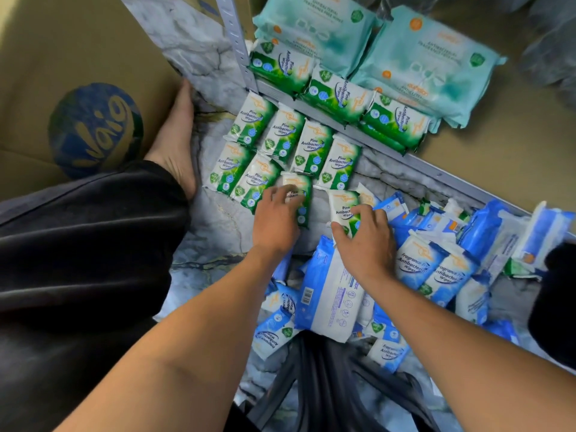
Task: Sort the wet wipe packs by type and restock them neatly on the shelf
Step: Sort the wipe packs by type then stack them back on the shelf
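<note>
Packs of pine wipes (282, 132), green and white, lie in rows.

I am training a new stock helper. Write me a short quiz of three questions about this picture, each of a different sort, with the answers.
1. Fill in: the large teal packs lie on the ____.
2. Which packs lie in neat rows on the floor? A) green pine packs B) blue packs C) large teal packs
3. True or false: the right hand grips a blue pack.

Key: 1. shelf. 2. A. 3. False: it grips a green pine pack.
</note>
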Motion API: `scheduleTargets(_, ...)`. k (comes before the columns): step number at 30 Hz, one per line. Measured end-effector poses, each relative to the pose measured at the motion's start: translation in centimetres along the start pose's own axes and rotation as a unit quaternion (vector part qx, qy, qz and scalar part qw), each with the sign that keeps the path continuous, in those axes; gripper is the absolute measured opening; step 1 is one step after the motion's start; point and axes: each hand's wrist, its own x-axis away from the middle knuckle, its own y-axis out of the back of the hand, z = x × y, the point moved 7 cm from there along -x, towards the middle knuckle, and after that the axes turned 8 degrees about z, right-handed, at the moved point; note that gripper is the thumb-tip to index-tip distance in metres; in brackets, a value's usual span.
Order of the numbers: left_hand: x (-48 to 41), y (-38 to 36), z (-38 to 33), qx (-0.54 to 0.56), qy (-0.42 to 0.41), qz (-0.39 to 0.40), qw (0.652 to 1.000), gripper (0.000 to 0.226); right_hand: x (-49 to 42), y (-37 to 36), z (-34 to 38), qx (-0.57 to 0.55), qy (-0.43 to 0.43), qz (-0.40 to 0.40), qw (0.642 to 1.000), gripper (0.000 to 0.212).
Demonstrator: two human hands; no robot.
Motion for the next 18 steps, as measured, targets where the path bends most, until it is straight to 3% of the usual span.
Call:
scheduleTargets(3,0.3,-0.3,0.2,0.037,0.066,-0.013,0.997,0.049,-0.1,-0.2,1.2,-0.005,0.018,-0.008,1.000,0.040)
scheduleTargets(7,1.8,-1.4,0.6,0.064,0.062,0.007,0.996,0.056,-0.8,-1.0,2.9,0.003,0.019,0.016,1.000,0.039)
scheduleTargets(12,4.2,-1.9,2.1,0.058,0.057,0.025,0.996,0.055,-1.2,-2.6,3.7,0.099,-0.009,0.096,0.990,0.042)
scheduleTargets(18,3.6,-1.2,2.7,0.041,0.064,0.024,0.997,0.054,-1.3,-3.7,4.7,0.082,-0.006,0.062,0.995,0.044)
